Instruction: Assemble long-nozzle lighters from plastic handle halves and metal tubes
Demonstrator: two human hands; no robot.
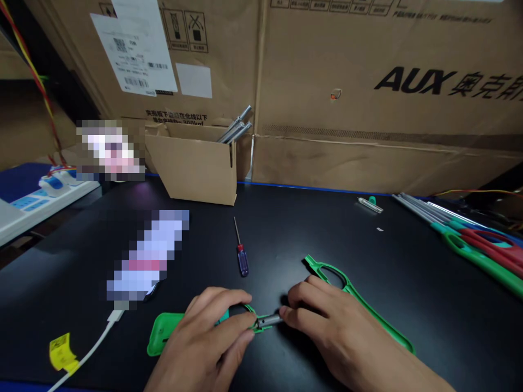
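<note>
Bench log. Two bare hands over a black bench top [310, 228]: left hand [200, 337], right hand [327, 321]. Left fingers [232, 324] are curled, grasping a green plastic loop handle [249, 311]. Right fingertips [284, 313] are pinched on one end of a steel barrel [267, 321], which lies between both sets of fingers, its other end at the green loop. A flat green plastic piece [161, 335] extends beyond the left hand's heel. One long green handle [368, 310] runs out from under the right fingers.

Ahead of the fingers, apart from them: 1 purple-handled screwdriver [242, 261]; 1 open cardboard box [192, 163], with at least 3 steel rods [236, 125] tilted at its corner. Right of the right fingers: 1 small steel-and-green part [370, 204]; a pile of red- and green-handled tools [478, 250], exact count unclear. Left of the left fingers: 1 white cable [90, 348] with 1 yellow tag [62, 351]; 1 power strip [44, 198]. 2 pixelated patches [147, 253] hide whatever lies there. Behind everything: 2 large cardboard cartons [388, 98].
</note>
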